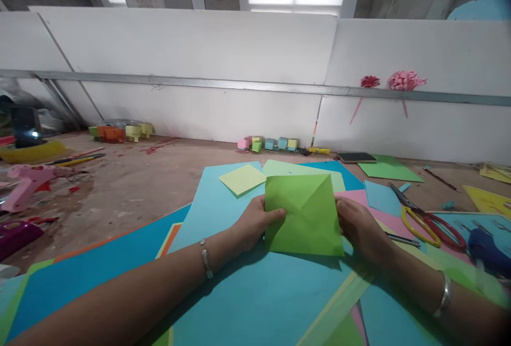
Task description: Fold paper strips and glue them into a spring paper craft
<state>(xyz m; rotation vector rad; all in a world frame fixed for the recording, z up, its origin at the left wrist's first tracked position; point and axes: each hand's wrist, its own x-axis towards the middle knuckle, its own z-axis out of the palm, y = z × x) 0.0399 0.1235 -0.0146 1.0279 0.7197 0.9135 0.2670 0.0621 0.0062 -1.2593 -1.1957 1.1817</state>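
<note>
A square of green paper [303,223] is held up above the blue sheets, with a diagonal crease running from its upper right corner. My left hand [255,221] grips its left edge, thumb on the near face and the other fingers behind. At the right edge, my right hand [355,223] is closed on the paper, its fingers partly hidden. Beneath lies a large light blue sheet [239,287]. A pale yellow-green paper square [242,179] rests on the sheets just beyond my left hand.
Scissors [423,221] with red and yellow handles lie at right, near a navy blue object [485,250]. A pink glue gun [27,183] and yellow tape roll [34,150] are at left. Small paper blocks [269,144] line the white wall [191,48]. Pink paper flowers [406,81] hang there.
</note>
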